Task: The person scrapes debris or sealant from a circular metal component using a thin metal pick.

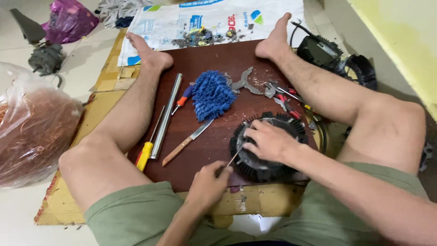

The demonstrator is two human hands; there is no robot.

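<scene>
A round black finned motor part lies on the dark brown board between my legs. My right hand rests flat on top of it, fingers spread, holding it down. My left hand grips a thin screwdriver whose metal tip points up and right into the part's left rim.
On the board lie a blue fluffy cloth, a knife with a wooden handle, a yellow-handled screwdriver, a steel tube, pliers. A clear bag of copper wire sits left. Black housings lie far right.
</scene>
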